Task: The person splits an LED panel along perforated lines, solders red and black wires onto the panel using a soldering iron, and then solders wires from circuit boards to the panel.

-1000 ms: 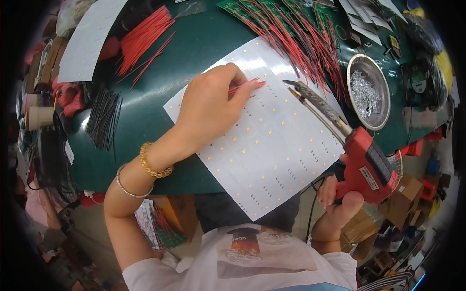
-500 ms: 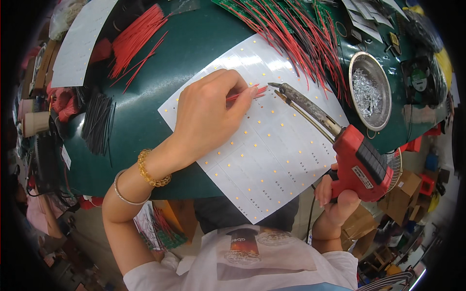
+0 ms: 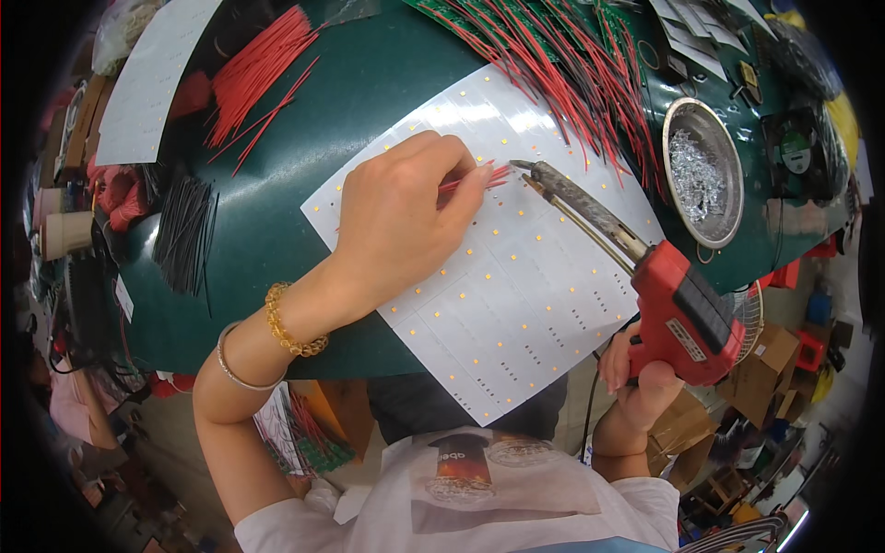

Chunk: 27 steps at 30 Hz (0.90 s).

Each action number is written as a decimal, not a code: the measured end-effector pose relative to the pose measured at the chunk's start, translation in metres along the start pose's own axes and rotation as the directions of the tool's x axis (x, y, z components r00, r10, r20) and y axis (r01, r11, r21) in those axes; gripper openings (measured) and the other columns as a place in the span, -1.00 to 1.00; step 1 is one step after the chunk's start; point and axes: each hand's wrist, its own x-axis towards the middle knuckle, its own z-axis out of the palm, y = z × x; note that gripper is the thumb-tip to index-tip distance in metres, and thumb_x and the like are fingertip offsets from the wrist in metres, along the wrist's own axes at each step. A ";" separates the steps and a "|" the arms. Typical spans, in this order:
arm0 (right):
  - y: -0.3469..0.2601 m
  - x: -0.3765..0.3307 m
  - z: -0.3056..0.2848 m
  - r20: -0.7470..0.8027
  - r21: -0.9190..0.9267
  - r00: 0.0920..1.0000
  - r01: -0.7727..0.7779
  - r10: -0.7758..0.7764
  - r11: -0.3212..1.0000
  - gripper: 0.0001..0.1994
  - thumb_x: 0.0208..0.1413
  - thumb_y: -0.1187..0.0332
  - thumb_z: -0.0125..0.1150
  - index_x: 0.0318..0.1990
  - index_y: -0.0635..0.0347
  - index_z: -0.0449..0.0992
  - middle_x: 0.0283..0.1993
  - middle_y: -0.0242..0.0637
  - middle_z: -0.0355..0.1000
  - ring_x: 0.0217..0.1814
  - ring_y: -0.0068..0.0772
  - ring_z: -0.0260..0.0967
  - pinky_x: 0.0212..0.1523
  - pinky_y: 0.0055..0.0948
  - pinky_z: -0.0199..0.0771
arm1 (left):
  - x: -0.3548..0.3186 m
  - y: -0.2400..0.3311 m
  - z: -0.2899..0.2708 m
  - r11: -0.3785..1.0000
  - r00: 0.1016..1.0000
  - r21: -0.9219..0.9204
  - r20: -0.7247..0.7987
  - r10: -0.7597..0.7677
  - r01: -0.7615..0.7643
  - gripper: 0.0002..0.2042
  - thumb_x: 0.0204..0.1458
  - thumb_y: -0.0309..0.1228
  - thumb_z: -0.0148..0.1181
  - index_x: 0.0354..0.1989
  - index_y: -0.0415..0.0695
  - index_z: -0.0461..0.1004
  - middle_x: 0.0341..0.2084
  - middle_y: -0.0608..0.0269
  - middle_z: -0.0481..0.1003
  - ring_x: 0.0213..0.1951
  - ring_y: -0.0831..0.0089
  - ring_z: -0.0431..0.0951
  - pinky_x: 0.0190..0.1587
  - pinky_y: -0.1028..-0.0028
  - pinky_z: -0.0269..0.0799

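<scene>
My left hand (image 3: 401,217) pinches several red wires (image 3: 499,173) between thumb and fingers, their tips pointing right over a white LED board (image 3: 516,313). The board lies at a slant on the green mat and juts past the table's near edge; small yellow squares dot it in rows. In my right hand (image 3: 645,392) is a red and black soldering gun (image 3: 687,313), gripped by its handle. Its tip points up and left, close to the wire ends; whether they touch, I cannot tell. My left palm hides the wires' other ends.
A metal bowl (image 3: 671,175) with silvery scraps stands at the right. Green circuit boards (image 3: 544,41) with red and black wires lie at the back. Red wires (image 3: 258,69), black wires (image 3: 184,235) and another white board (image 3: 152,88) are on the left.
My left hand has shifted very slightly right with the red wires, and the LED board has slid a little the same way. The soldering gun stays almost in place.
</scene>
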 end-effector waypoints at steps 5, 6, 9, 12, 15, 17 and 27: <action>-0.003 -0.002 0.000 -0.039 0.049 0.999 0.031 -0.029 0.998 -0.18 -0.02 -0.23 0.07 -0.05 0.57 0.18 -0.75 -0.46 0.12 -0.80 -0.65 0.06 -0.75 -0.65 0.08 | -0.001 0.001 0.001 1.000 1.000 -0.006 -0.002 0.000 0.000 -0.87 -0.04 -0.49 0.19 -0.53 -0.29 0.44 -0.63 0.21 0.42 -0.62 0.52 0.37 -0.55 0.56 0.24; -0.003 -0.002 -0.001 -0.018 0.039 1.000 0.019 -0.019 0.999 -0.17 -0.02 -0.23 0.07 -0.03 0.58 0.17 -0.75 -0.47 0.12 -0.80 -0.65 0.06 -0.75 -0.65 0.08 | -0.001 0.001 0.001 1.000 1.000 -0.005 -0.003 -0.006 0.006 -0.86 -0.04 -0.49 0.19 -0.53 -0.29 0.44 -0.63 0.20 0.42 -0.62 0.51 0.37 -0.55 0.55 0.24; -0.003 -0.002 -0.001 0.007 0.032 1.000 0.016 -0.016 0.999 -0.16 -0.02 -0.23 0.07 -0.01 0.58 0.16 -0.75 -0.47 0.11 -0.80 -0.66 0.06 -0.75 -0.65 0.09 | -0.003 0.001 0.000 1.000 1.000 0.010 0.005 -0.006 0.006 -0.87 -0.04 -0.48 0.20 -0.52 -0.29 0.44 -0.64 0.21 0.41 -0.62 0.51 0.38 -0.54 0.56 0.25; -0.004 -0.002 -0.001 0.009 0.037 0.999 0.035 -0.036 0.999 -0.15 -0.02 -0.24 0.07 0.00 0.58 0.14 -0.75 -0.47 0.11 -0.80 -0.66 0.06 -0.75 -0.66 0.09 | 0.000 0.000 -0.009 1.000 0.999 -0.009 0.048 0.021 -0.020 -0.88 -0.04 -0.49 0.20 -0.50 -0.30 0.44 -0.64 0.20 0.41 -0.61 0.52 0.37 -0.52 0.57 0.25; -0.005 0.001 -0.006 -0.027 0.038 0.998 0.061 -0.060 0.997 -0.15 -0.02 -0.25 0.05 0.02 0.57 0.14 -0.75 -0.49 0.10 -0.80 -0.66 0.06 -0.75 -0.66 0.10 | 0.008 0.006 -0.040 0.991 0.989 0.136 0.147 -0.019 -0.002 -0.90 -0.04 -0.50 0.20 -0.48 -0.29 0.45 -0.61 0.27 0.42 -0.60 0.56 0.37 -0.48 0.56 0.28; -0.006 0.000 -0.008 -0.038 0.040 0.997 0.073 -0.072 0.997 -0.15 -0.01 -0.25 0.04 0.02 0.56 0.13 -0.75 -0.49 0.10 -0.81 -0.66 0.06 -0.75 -0.65 0.10 | 0.010 0.007 -0.060 0.987 0.981 0.119 0.145 -0.130 0.113 -0.90 -0.04 -0.51 0.20 -0.45 -0.28 0.45 -0.58 0.29 0.44 -0.59 0.59 0.37 -0.47 0.57 0.28; -0.004 0.002 -0.013 0.020 0.110 0.997 0.068 -0.071 0.992 -0.17 0.03 -0.25 -0.03 0.06 0.52 0.12 -0.74 -0.51 0.09 -0.81 -0.67 0.04 -0.74 -0.64 0.12 | 0.034 0.002 -0.026 0.667 0.890 -0.591 0.339 -0.305 0.454 -0.84 0.01 -0.40 0.18 -0.33 -0.26 0.46 -0.55 0.27 0.49 -0.63 0.71 0.35 -0.66 0.68 0.10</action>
